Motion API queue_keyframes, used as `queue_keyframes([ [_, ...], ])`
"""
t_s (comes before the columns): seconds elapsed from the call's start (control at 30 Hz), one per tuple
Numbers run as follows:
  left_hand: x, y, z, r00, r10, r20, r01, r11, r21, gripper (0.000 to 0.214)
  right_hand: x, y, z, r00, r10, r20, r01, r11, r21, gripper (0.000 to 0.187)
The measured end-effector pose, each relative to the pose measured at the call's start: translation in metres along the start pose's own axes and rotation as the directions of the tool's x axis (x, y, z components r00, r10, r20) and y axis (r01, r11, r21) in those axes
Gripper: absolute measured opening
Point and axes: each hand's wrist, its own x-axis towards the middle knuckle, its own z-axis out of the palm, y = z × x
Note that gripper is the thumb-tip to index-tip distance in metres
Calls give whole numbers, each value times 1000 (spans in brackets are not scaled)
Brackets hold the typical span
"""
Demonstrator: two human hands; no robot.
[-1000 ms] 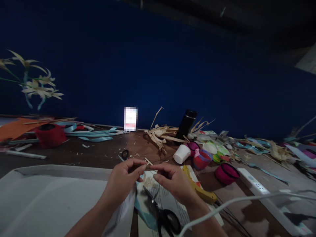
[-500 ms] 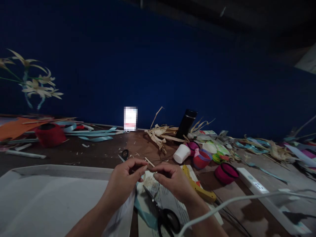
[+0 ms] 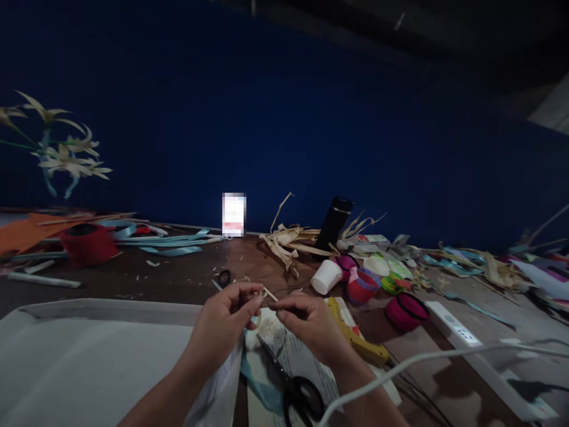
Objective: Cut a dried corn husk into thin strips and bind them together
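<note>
My left hand (image 3: 229,314) and my right hand (image 3: 306,323) face each other above the table, thumbs pinched against the fingers. Something thin runs between the two pinches; it is too small and dim to name. Below them lie a printed paper sheet (image 3: 306,356) and a pale, crumpled piece (image 3: 268,325). Scissors with black handles (image 3: 306,397) rest on the sheet, blades toward my hands. A light blue ribbon (image 3: 262,388) lies partly under the scissors. Beside my right hand is a yellow glue gun (image 3: 367,346).
A white tray (image 3: 111,305) fills the front left. A white cable (image 3: 400,370) crosses in front of my right forearm, near a power strip (image 3: 464,335). Farther back stand a white cup (image 3: 326,277), a black bottle (image 3: 335,222), dried husks (image 3: 288,240) and a red ribbon roll (image 3: 89,246).
My fingertips have drawn slightly apart, so the gap between the two pinches is a little wider. The things on the table have stayed in place.
</note>
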Motion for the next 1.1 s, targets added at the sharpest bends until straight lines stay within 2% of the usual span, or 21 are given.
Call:
queue_keyframes([
  [0.2,3,-7,-1,1000,-17,23,18,999,-44,37,-1,-2,0,1000,-5,-15,5,1000,13,16],
  [0.77,4,-8,0,1000,-5,-5,5,1000,-15,39,0,-4,4,999,-3,-32,1,999,-33,14],
  [0.97,1,-3,0,998,-55,9,55,993,-108,42,0,0,5,999,11,-50,-11,1000,2,15],
  [1.1,-1,1,1,995,-96,26,99,976,-195,38,1,4,8,995,79,-60,-74,993,93,15],
])
